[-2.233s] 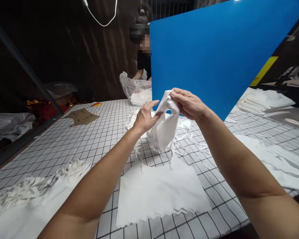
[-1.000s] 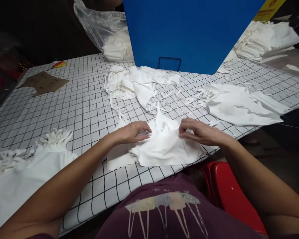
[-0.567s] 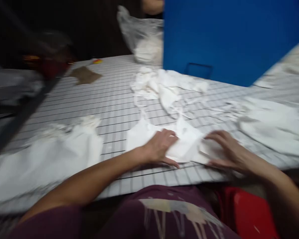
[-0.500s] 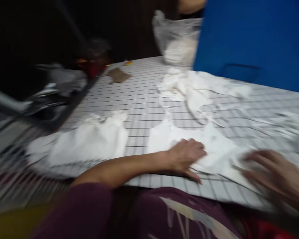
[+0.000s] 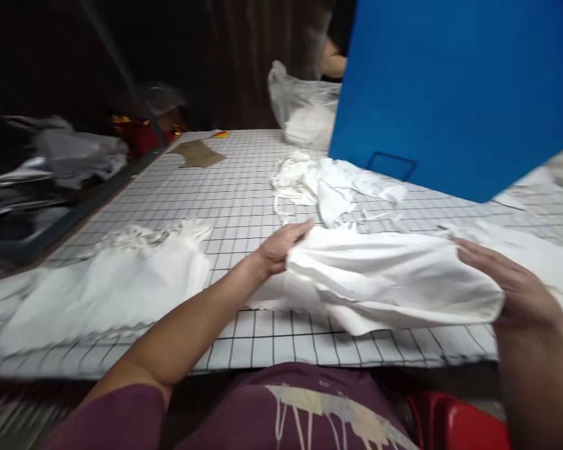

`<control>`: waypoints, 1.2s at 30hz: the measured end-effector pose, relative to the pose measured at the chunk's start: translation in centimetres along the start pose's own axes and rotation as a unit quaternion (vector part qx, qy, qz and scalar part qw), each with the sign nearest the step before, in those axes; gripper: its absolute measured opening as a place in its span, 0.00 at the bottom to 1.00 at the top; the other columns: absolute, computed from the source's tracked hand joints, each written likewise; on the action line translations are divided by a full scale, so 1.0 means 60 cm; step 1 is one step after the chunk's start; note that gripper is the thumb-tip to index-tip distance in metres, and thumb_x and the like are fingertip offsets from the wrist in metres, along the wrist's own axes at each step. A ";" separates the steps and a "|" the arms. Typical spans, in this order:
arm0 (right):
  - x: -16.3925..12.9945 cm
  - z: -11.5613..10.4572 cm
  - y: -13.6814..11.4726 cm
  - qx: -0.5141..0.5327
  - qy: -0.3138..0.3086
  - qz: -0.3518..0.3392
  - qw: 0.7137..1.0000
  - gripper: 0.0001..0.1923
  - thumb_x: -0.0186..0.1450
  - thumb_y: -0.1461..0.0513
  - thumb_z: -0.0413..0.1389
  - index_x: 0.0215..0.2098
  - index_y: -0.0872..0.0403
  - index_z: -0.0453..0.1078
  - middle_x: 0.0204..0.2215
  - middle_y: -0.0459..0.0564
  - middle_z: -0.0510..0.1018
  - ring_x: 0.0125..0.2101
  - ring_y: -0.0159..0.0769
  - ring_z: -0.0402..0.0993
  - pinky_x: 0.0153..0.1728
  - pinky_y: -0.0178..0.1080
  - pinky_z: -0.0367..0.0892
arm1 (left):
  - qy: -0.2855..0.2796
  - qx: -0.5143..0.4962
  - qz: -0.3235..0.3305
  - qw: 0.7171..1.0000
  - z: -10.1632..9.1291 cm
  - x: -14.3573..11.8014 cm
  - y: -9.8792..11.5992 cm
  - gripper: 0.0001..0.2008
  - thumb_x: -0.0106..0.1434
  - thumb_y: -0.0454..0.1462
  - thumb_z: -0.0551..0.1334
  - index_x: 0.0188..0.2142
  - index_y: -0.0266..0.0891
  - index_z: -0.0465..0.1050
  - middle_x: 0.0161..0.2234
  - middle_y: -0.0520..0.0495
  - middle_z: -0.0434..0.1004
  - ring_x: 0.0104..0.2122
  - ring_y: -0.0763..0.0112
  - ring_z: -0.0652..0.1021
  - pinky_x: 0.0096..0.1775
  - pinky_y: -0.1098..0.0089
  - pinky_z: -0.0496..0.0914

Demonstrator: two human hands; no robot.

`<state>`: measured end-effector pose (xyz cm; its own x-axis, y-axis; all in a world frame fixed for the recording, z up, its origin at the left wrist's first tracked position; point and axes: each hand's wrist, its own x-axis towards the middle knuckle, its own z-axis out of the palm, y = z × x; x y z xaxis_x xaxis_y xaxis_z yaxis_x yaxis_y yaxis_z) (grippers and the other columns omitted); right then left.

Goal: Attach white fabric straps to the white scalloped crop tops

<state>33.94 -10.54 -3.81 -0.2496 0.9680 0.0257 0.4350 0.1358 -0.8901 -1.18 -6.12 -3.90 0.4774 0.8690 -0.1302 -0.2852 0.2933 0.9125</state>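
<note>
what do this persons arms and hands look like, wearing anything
Both forearms are bare, with no gloves, rings, watch or bracelet showing on the left hand or right hand. A maroon short sleeve shows at the left upper arm, matching the maroon printed shirt.

dim room, dark wall (image 5: 244, 56) behind a grid-patterned table (image 5: 216, 194).

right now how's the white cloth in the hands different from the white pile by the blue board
The held cloth is stretched out long and fairly smooth between the left hand and right hand; the far pile lies crumpled and untouched, with loose strips trailing. The held cloth is near the table edge, the pile further back. Both are white fabric.
</note>
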 end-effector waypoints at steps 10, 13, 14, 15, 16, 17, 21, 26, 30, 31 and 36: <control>0.055 0.002 -0.024 0.093 0.035 0.062 0.993 0.20 0.60 0.44 0.59 0.30 0.52 0.67 0.27 0.48 0.72 0.25 0.35 0.68 0.25 0.38 0.64 | -0.114 0.040 -0.086 0.989 -0.055 0.007 0.002 0.15 0.55 0.44 0.72 0.31 0.32 0.78 0.29 0.43 0.81 0.29 0.69 0.79 0.34 0.71 0.74; 0.058 0.035 -0.013 -0.039 0.099 0.057 0.993 0.21 0.62 0.44 0.59 0.40 0.53 0.72 0.38 0.53 0.76 0.37 0.40 0.72 0.35 0.41 0.69 | -0.107 -0.025 -0.059 0.992 -0.048 0.025 -0.012 0.13 0.56 0.42 0.72 0.30 0.33 0.78 0.28 0.45 0.80 0.29 0.71 0.79 0.36 0.72 0.74; 0.054 0.048 -0.013 -0.058 0.109 0.039 0.992 0.21 0.64 0.44 0.57 0.41 0.53 0.72 0.39 0.54 0.76 0.39 0.41 0.72 0.38 0.42 0.70 | -0.103 -0.043 -0.056 0.992 -0.045 0.031 -0.016 0.12 0.56 0.42 0.73 0.30 0.33 0.78 0.28 0.46 0.80 0.29 0.71 0.79 0.36 0.72 0.74; 0.047 0.063 -0.014 -0.055 0.100 0.019 0.993 0.20 0.66 0.45 0.55 0.41 0.53 0.71 0.39 0.54 0.76 0.40 0.41 0.72 0.39 0.42 0.70 | -0.099 -0.060 -0.052 0.992 -0.042 0.038 -0.018 0.12 0.56 0.41 0.73 0.31 0.33 0.78 0.29 0.46 0.80 0.30 0.71 0.79 0.36 0.72 0.74; 0.038 0.078 -0.017 -0.040 0.071 -0.005 0.997 0.19 0.67 0.46 0.54 0.41 0.52 0.71 0.39 0.53 0.75 0.40 0.41 0.72 0.40 0.43 0.70 | -0.096 -0.075 -0.046 0.991 -0.040 0.045 -0.020 0.12 0.56 0.41 0.73 0.32 0.33 0.78 0.30 0.46 0.80 0.30 0.71 0.79 0.37 0.72 0.74; 0.028 0.092 -0.020 -0.027 0.036 -0.030 0.999 0.18 0.68 0.46 0.54 0.43 0.52 0.70 0.40 0.53 0.74 0.41 0.41 0.72 0.42 0.44 0.71 | -0.095 -0.086 -0.041 0.991 -0.037 0.052 -0.022 0.12 0.56 0.41 0.73 0.33 0.33 0.79 0.31 0.45 0.81 0.31 0.70 0.80 0.37 0.72 0.74; 0.006 0.127 -0.023 -0.068 0.014 -0.137 0.988 0.31 0.61 0.49 0.64 0.58 0.45 0.64 0.54 0.55 0.66 0.56 0.49 0.63 0.56 0.53 0.64 | -0.101 -0.080 -0.023 0.991 -0.025 0.069 -0.018 0.14 0.57 0.42 0.72 0.37 0.34 0.81 0.33 0.43 0.82 0.32 0.68 0.80 0.38 0.70 0.75; 0.066 0.103 -0.024 -0.053 -0.063 -0.192 0.978 0.37 0.62 0.48 0.62 0.65 0.43 0.56 0.61 0.54 0.62 0.62 0.49 0.58 0.60 0.55 0.59 | -0.252 0.122 -0.033 0.959 0.024 0.065 0.018 0.13 0.56 0.40 0.72 0.37 0.34 0.83 0.32 0.42 0.82 0.30 0.67 0.79 0.33 0.71 0.72; 0.098 0.075 -0.065 -0.179 -0.184 -0.208 0.944 0.12 0.65 0.54 0.59 0.40 0.54 0.74 0.33 0.50 0.76 0.35 0.37 0.72 0.41 0.42 0.68 | -0.306 0.394 0.075 0.863 0.058 0.056 0.063 0.09 0.60 0.34 0.64 0.39 0.36 0.83 0.33 0.43 0.82 0.32 0.63 0.79 0.34 0.68 0.70; 0.090 0.070 -0.083 -0.222 -0.142 -0.197 0.944 0.10 0.66 0.56 0.57 0.34 0.55 0.73 0.27 0.48 0.74 0.29 0.34 0.69 0.36 0.40 0.67 | -0.247 0.463 0.141 0.840 0.060 0.054 0.071 0.10 0.60 0.32 0.62 0.39 0.36 0.82 0.34 0.44 0.82 0.33 0.63 0.78 0.35 0.68 0.69; 0.001 0.074 -0.160 -0.178 -0.158 -0.255 0.937 0.07 0.65 0.57 0.60 0.38 0.53 0.74 0.33 0.48 0.77 0.30 0.32 0.72 0.31 0.34 0.66 | 0.137 0.557 0.382 0.725 0.051 0.058 0.065 0.12 0.56 0.29 0.59 0.37 0.38 0.79 0.35 0.44 0.77 0.39 0.59 0.76 0.41 0.65 0.68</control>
<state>25.92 -12.74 2.69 -0.7230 0.6549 0.2199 0.4369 0.6800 -0.5888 1.90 -3.16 0.37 0.3070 0.6996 0.6452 0.5412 -0.6860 0.4864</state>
